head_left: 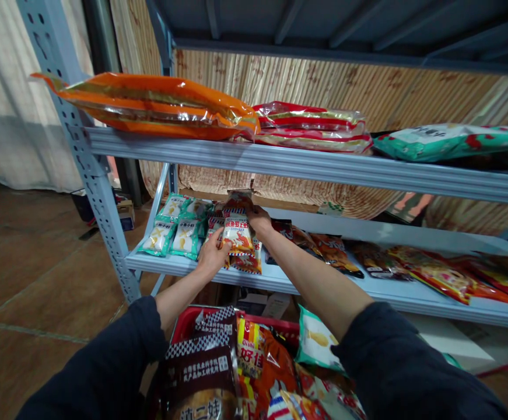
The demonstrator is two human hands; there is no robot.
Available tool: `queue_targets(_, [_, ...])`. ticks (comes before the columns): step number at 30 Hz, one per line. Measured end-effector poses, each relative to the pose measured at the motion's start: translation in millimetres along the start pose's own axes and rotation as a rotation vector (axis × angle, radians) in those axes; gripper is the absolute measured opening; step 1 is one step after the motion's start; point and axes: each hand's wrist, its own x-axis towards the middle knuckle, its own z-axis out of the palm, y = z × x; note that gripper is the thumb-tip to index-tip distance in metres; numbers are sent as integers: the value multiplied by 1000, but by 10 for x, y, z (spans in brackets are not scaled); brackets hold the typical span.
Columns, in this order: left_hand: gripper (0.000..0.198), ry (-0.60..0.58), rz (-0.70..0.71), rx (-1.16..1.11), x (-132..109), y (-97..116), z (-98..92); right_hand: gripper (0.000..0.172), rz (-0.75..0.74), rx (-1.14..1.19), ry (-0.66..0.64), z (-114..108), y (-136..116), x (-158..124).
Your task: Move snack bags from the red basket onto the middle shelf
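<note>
Both my hands reach to the lower shelf (315,286) of a grey metal rack. My left hand (212,252) grips the lower left edge of a white and red snack packet (237,235), fingers closed on it. My right hand (258,219) pinches the top right corner of the same packet, holding it upright over a small stack of like packets (247,263). Green and white snack bags (175,226) lie just left of that stack. Dark red snack bags (323,248) lie to its right.
Below my arms a red basket (184,324) holds several snack bags. The upper shelf (280,160) carries a long orange bag (149,105), red bags (312,125) and a green bag (450,143). More red packets (446,274) fill the lower shelf's right side. Brown floor lies left.
</note>
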Motion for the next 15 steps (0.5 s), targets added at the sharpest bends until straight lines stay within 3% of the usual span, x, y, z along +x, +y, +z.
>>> queue_targets(8, [48, 39, 34, -10, 114, 53, 10, 37, 56, 24, -31, 40, -33, 204])
queue_targets(15, [46, 49, 51, 98, 225, 46, -18, 42, 86, -6, -55, 53, -25, 214])
